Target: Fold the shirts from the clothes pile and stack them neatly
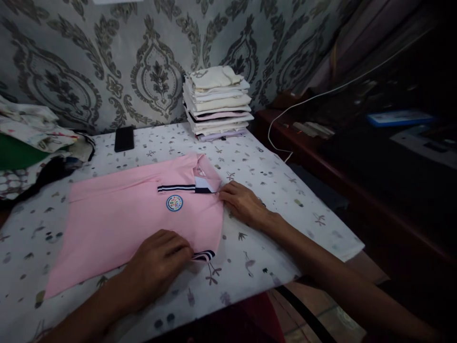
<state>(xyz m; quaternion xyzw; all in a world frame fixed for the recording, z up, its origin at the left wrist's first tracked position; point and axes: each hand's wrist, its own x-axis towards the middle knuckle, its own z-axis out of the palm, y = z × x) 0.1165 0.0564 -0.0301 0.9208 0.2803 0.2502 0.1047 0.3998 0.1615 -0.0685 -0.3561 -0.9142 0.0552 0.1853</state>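
Note:
A pink polo shirt point(117, 219) lies spread on the table, its collar toward the right. It has a round badge on the chest and navy-and-white stripes at the placket and sleeve edge. My right hand point(246, 202) pinches the shirt's edge beside the collar. Near the front edge of the shirt, my left hand point(160, 262) has its fingers curled over the fabric next to the striped sleeve hem; its fingertips are partly hidden. The far side of the shirt is folded inward along its length.
A stack of folded clothes point(217, 105) stands at the back against the patterned wall. A black phone point(124, 139) lies to its left. Loose clothes point(32, 147) are heaped at the far left. A white cable point(314, 97) runs over a dark table point(357, 209) on the right.

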